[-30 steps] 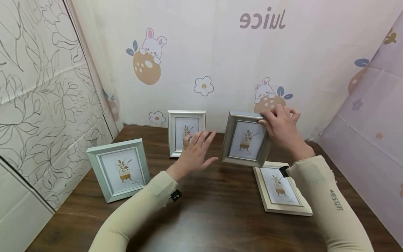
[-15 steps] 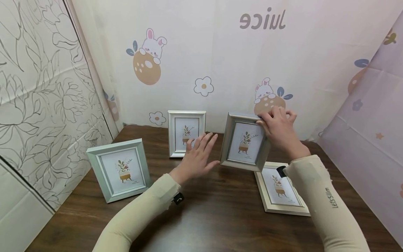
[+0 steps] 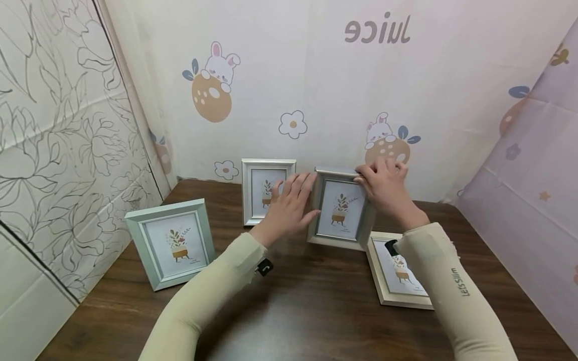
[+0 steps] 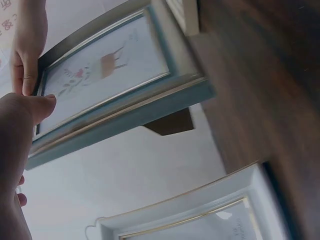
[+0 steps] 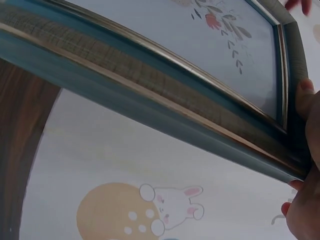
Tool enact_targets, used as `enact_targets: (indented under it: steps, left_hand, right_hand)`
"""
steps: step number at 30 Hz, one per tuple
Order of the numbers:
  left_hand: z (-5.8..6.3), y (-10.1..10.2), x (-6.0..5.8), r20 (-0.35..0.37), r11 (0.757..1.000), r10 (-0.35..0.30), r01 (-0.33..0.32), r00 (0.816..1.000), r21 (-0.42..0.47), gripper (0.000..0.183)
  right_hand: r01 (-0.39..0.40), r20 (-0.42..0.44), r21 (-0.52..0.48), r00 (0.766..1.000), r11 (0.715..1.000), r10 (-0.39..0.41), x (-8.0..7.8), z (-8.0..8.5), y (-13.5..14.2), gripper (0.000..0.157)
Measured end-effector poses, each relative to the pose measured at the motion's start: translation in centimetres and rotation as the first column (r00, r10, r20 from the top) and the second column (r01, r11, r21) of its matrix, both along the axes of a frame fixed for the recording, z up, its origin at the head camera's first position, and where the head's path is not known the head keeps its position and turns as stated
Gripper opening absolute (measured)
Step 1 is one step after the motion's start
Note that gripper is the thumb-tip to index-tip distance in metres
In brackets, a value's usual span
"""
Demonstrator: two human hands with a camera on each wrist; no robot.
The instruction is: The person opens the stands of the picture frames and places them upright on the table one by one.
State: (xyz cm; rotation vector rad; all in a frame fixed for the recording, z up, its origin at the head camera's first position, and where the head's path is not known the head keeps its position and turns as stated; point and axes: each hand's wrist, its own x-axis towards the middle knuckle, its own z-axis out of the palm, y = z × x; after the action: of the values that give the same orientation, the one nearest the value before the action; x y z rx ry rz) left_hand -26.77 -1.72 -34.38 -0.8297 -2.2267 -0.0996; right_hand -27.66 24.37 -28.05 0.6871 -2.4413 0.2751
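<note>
In the head view my right hand point(image 3: 387, 188) grips the upper right corner of a grey-brown picture frame point(image 3: 314, 220), thumb on its front. The frame is upright and slightly tilted; whether its bottom touches the table cannot be told. A brown stand point(image 4: 172, 122) shows behind it in the left wrist view. My left hand point(image 3: 289, 205) is at the frame's left edge, fingers extended and thumb apart; firm contact is unclear. Behind that hand a white picture frame point(image 3: 247, 193) stands, partly covered. A cream picture frame point(image 3: 381, 286) lies face up under my right forearm.
A mint-green picture frame point(image 3: 205, 235) stands at the left of the dark wooden table point(image 3: 307, 311). A printed curtain point(image 3: 316, 75) hangs close behind the table, with a patterned panel point(image 3: 67, 125) on the left and another curtain point(image 3: 533, 175) on the right.
My right hand has brought the grey-brown frame left and slightly down, turning it a little. My left hand has moved up and right to its left edge. The other frames have stayed put.
</note>
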Motion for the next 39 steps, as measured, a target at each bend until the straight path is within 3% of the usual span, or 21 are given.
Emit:
enact_targets:
  steps: [8, 14, 22, 32, 39]
  left_hand:
    - [1.6, 0.9, -0.9, -0.02, 0.998, 0.051, -0.051, 0.999, -0.032, 0.084]
    - [1.7, 1.2, -1.1, -0.01, 0.995, 0.069, -0.07, 0.998, -0.066, 0.077]
    - [1.0, 1.4, -1.8, -0.023, 0.993, 0.101, -0.103, 0.995, -0.062, 0.074]
    - [-0.1, 2.2, -3.1, 0.118, 0.978, 0.182, -0.167, 0.976, -0.121, 0.073]
    - [-0.2, 2.8, -3.7, 0.155, 0.974, 0.2, -0.179, 0.967, -0.14, 0.074]
  right_hand:
    - [-0.016, 0.013, -0.008, 1.0, 1.0, 0.017, -0.1, -0.5, -1.3, 0.023]
    - [-0.032, -0.014, -0.015, 0.999, 0.999, 0.032, -0.5, -0.9, -2.4, 0.023]
    - [0.005, 0.01, -0.027, 1.0, 1.0, -0.005, -1.1, -1.3, -3.1, 0.026]
    - [0.053, 0.045, -0.005, 0.998, 0.999, -0.053, -2.6, -2.5, -2.7, 0.027]
    - [0.062, 0.086, 0.002, 0.994, 0.998, -0.062, -3.5, -2.9, -2.1, 0.029]
